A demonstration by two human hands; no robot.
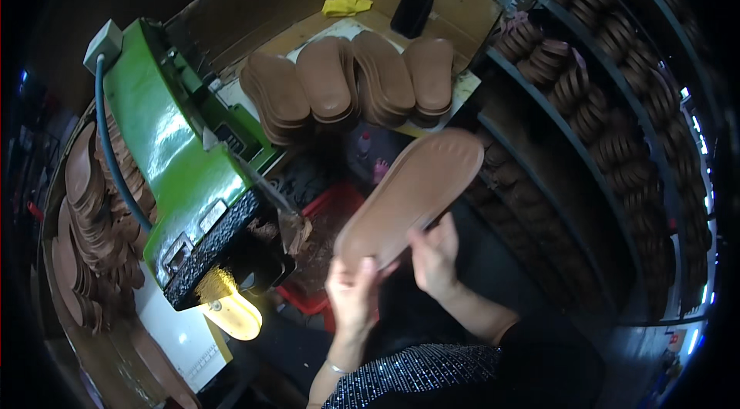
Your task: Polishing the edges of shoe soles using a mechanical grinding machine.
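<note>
1. Holding a tan shoe sole by its near end, both hands raise it at a slant in the middle of the scene, its far end tipped right
2. Left hand has its fingers curled round the sole's near edge; right hand clasps that edge just beside it
3. Left of the sole stands a green machine with a black textured head
4. Stacked soles lie on the far bench; loaded racks stand right
</note>
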